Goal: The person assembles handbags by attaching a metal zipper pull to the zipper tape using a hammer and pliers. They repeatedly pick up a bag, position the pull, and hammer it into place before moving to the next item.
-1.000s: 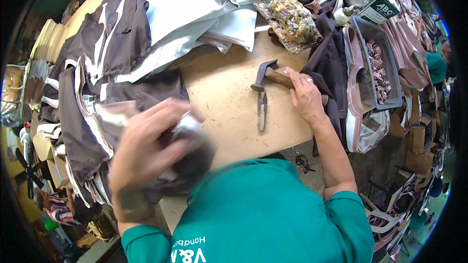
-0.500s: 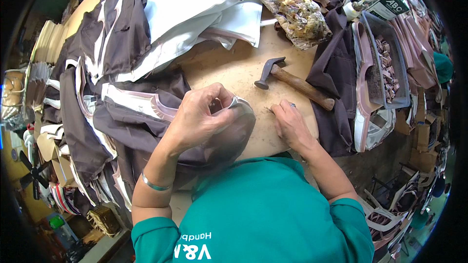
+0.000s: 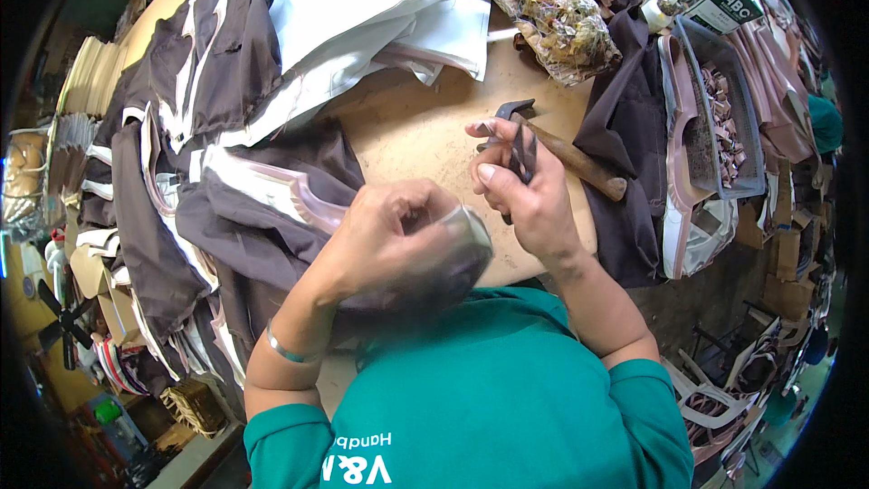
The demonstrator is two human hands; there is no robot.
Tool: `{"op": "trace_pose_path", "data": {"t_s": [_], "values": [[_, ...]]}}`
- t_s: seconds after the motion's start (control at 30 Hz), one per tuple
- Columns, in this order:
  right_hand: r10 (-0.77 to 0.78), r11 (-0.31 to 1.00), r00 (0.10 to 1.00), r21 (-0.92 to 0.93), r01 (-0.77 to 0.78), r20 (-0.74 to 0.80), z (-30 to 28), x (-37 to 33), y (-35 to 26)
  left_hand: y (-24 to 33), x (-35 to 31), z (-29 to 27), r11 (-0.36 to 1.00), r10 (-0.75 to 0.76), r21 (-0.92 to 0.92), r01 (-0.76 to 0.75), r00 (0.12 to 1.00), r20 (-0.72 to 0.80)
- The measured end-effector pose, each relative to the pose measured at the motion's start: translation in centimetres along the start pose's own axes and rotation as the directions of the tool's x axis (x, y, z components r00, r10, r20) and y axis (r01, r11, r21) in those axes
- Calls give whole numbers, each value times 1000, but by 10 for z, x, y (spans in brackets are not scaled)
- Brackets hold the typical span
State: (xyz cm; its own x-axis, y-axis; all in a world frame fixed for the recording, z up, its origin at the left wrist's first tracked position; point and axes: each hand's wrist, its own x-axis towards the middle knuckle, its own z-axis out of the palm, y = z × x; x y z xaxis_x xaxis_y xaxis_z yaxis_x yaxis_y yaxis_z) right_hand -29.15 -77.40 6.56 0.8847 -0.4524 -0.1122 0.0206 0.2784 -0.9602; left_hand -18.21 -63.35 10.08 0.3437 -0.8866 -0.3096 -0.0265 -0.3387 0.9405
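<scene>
Pretty crowded workshop, with stuff stacked all round a tan worktable (image 3: 416, 140). Biggest things on it are the white sheets (image 3: 339, 23) spread across the far side, then a heap of dark trimmed cloth (image 3: 244, 240) on the left, its white and pink edging slanting down toward the middle.

Containers next: a grey plastic bin (image 3: 744, 188) sits on the right, long side running away from the person, with loads of small pinkish-brown pieces (image 3: 724, 131) inside. Near the far edge there's a clear plastic bag (image 3: 557, 32) full of yellowish and brownish bits, too jumbled to name. Behind the bin is a see-through container (image 3: 720, 11) with a dark label; can't tell what's in it.

Hammer (image 3: 579, 161) lies just beyond the right hand, head at the far left end, wooden handle angling back to the right.

Left hand (image 3: 385, 235) has its fingers curled tight on a dark fabric piece (image 3: 434, 276), over the table's near edge by the person's shirt. It's blurry, but its pale rim faces right; can't make out its long axis.

Right hand (image 3: 534, 199) grips a slim dark metal tool (image 3: 523, 158), fingers bent round it. Long axis goes roughly near to far, but can't tell which end is the working one.
</scene>
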Motion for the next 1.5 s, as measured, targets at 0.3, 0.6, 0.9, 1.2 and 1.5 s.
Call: {"op": "trace_pose_path", "data": {"t_s": [0.3, 0.6, 0.9, 1.2, 1.5], "values": [[-45, 994, 996, -99, 52, 77, -1, -25, -7, -6, -2, 16, 994, 43, 101, -29, 990, -135], [284, 859, 943, 391, -331, 174, -15, -25, 3, -20, 1, 23, 993, -38, -116, 29, 996, -81], [246, 969, 946, -40, -243, 213, -32, -50, 10, -16, 5, 27, 991, -57, -121, 51, 997, -48], [307, 934, 934, -248, -259, 182, -37, -53, -7, -17, 8, 30, 998, -37, -56, 35, 998, -41], [403, 902, 892, -256, -349, 205, -35, -45, -12, -13, 9, 31, 1000, 10, -10, -11, 1000, -27]]}}
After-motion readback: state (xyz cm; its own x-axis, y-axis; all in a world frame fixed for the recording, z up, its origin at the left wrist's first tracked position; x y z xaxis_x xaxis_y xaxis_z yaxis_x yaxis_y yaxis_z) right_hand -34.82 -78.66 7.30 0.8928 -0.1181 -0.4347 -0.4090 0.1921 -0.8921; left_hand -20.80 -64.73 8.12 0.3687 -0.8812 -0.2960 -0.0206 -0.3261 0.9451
